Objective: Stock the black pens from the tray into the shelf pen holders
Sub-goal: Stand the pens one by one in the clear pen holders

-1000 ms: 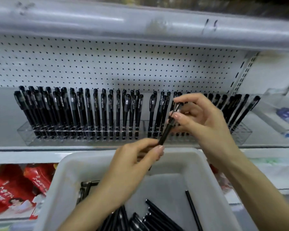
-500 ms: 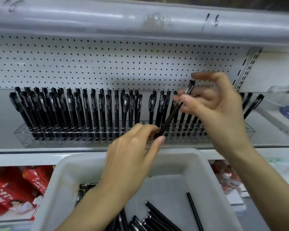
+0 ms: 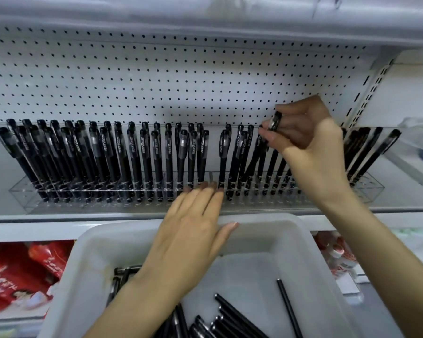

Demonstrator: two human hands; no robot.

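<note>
Right grip (image 3: 305,152) pinches the capped end of a tilted matte black pen (image 3: 276,121), lower end at the clear pen holder (image 3: 368,190); left grip (image 3: 189,240) spread, fingers straight

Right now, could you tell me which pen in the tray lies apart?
The thin pen alone toward the right of the tray; the other pens lie in bunches.

Clear plastic holder (image 3: 200,191), matt pens (image 3: 142,154)
</note>
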